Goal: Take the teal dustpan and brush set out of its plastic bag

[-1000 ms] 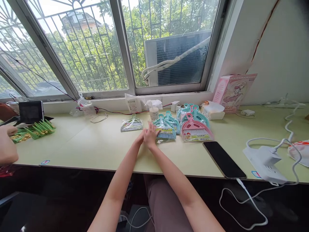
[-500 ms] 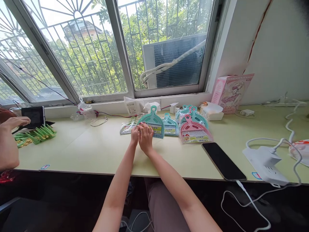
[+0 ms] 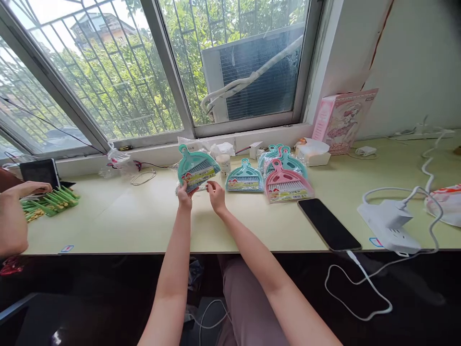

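My left hand point(image 3: 185, 197) grips the lower edge of a teal mini dustpan-and-brush set point(image 3: 196, 167) and holds it tilted above the pale green table point(image 3: 144, 221). Just to its right, my right hand point(image 3: 216, 194) hovers with its fingers loosely curled, near the dustpan's lower corner and holding nothing I can see. A packaged teal set point(image 3: 245, 179) lies flat on the table to the right. Beside it rests a pink set point(image 3: 287, 184) with more teal sets point(image 3: 279, 157) stacked behind.
A black phone point(image 3: 329, 224) lies on its cable at the right, beside a white power strip point(image 3: 388, 220) with looping wires. A pink box point(image 3: 342, 119) leans on the wall. At the left, another person's hand point(image 3: 27, 188) rests near green clips point(image 3: 54, 199) and a small screen point(image 3: 39, 171).
The teal dustpan set was lifted off the table and carried left and up in my left hand. My right hand came off it. The view shifted slightly.
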Action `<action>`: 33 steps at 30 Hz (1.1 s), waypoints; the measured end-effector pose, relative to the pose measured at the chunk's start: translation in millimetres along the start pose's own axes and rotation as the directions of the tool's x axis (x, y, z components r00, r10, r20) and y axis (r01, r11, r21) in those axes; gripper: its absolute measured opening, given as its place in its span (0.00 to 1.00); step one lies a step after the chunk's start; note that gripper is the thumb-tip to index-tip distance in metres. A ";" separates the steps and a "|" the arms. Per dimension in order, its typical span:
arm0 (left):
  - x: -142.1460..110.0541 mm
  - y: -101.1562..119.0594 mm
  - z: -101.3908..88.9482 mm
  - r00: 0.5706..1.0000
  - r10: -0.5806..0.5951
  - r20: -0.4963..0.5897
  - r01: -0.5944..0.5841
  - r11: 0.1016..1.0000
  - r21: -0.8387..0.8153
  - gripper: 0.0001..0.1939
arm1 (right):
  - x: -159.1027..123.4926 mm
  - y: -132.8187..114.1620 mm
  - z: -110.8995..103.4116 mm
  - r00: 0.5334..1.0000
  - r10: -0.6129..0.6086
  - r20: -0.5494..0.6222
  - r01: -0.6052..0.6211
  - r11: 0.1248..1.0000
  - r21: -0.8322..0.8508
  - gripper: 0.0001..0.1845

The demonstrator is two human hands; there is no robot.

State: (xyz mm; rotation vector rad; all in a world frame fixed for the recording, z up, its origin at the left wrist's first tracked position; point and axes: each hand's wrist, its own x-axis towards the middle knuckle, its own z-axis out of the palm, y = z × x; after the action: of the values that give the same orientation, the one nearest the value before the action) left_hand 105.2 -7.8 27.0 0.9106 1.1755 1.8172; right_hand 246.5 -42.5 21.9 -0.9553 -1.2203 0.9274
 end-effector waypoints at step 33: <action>15.5 -13.5 -44.2 0.941 -0.252 0.225 0.299 0.932 -0.207 0.21 | 11.1 25.9 -0.4 0.943 0.296 0.151 -0.331 0.884 0.331 0.14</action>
State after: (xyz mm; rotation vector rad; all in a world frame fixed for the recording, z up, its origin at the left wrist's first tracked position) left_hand 63.0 -7.3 2.7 0.7248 0.8896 1.5608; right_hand 246.6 -23.5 1.0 -0.8366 -0.9451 1.4135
